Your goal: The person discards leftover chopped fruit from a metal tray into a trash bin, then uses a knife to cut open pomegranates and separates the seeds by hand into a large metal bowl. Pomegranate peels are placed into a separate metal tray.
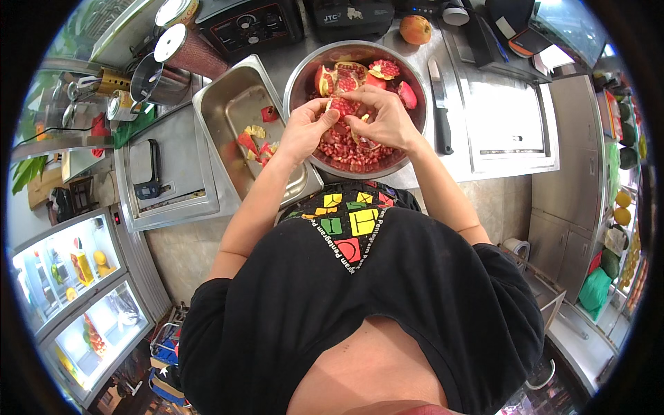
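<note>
Both hands meet over a round steel bowl [421, 111] and grip one pomegranate chunk [342, 108] between their fingertips. My left hand [306, 132] holds its left side, with the thumb on the red seeds. From the right, my right hand [384, 116] reaches over it, fingers curled and partly hiding the piece. Loose pomegranate seeds [358, 158] cover the near part of the bowl. Larger pomegranate pieces [324, 80] lie at its far side. To the left, a rectangular steel pan [228, 111] contains torn peel and pale membrane [254, 132].
A knife [441, 106] with a black handle lies right of the bowl. Behind it sits a whole pomegranate [415, 29]. Black blender bases [249, 26] line the back. Farther left are a metal pitcher [158, 85] and a small digital scale [145, 168].
</note>
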Demonstrator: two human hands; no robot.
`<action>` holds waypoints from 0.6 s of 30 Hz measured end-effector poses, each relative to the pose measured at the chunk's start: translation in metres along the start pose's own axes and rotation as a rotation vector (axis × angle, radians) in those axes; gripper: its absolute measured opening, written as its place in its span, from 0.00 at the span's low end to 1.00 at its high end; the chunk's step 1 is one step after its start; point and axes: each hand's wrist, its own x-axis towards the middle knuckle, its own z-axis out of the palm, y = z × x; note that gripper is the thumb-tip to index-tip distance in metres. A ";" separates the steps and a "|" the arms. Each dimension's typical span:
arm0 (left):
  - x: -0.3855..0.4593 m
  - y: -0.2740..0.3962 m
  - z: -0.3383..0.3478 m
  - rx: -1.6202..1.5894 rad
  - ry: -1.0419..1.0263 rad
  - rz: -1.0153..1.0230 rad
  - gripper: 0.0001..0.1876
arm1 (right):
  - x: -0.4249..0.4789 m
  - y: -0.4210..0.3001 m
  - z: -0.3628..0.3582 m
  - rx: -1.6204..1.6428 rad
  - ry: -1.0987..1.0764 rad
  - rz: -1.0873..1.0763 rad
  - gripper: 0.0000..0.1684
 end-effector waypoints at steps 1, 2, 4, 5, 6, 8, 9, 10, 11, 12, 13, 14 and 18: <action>0.000 0.002 0.001 0.010 0.010 0.007 0.18 | 0.000 -0.001 0.000 -0.008 0.000 0.012 0.23; -0.001 0.004 0.002 0.020 0.021 0.015 0.19 | 0.000 0.002 0.001 0.058 -0.005 0.023 0.23; -0.001 0.007 0.002 0.039 0.031 -0.004 0.19 | -0.003 0.009 0.005 0.190 -0.016 0.047 0.23; 0.000 0.007 -0.001 0.048 0.031 -0.030 0.19 | -0.004 0.011 0.005 0.200 -0.022 0.067 0.23; 0.001 0.006 -0.003 0.057 0.031 -0.055 0.19 | -0.004 0.011 0.005 0.210 -0.030 0.087 0.24; 0.004 -0.001 -0.005 0.103 0.012 0.033 0.18 | -0.003 0.011 0.006 0.193 -0.025 0.110 0.23; 0.005 -0.003 -0.004 0.127 0.000 0.077 0.18 | -0.001 0.011 0.007 0.166 -0.010 0.112 0.23; 0.006 -0.003 -0.004 0.148 0.005 0.081 0.18 | 0.000 0.011 0.007 0.140 0.004 0.115 0.22; 0.006 -0.003 -0.004 0.168 0.010 0.084 0.18 | 0.000 0.010 0.006 0.159 -0.011 0.170 0.22; 0.005 -0.002 -0.003 0.189 0.016 0.086 0.18 | 0.001 0.007 0.005 0.179 -0.027 0.225 0.23; 0.004 -0.001 -0.003 0.185 0.024 0.059 0.18 | 0.001 0.005 0.004 0.199 -0.044 0.280 0.23; 0.004 0.003 -0.003 0.180 0.033 0.033 0.18 | 0.000 0.006 0.002 0.269 -0.083 0.322 0.24; 0.004 0.015 0.000 0.126 0.038 -0.063 0.17 | -0.001 0.009 0.000 0.342 -0.032 0.231 0.25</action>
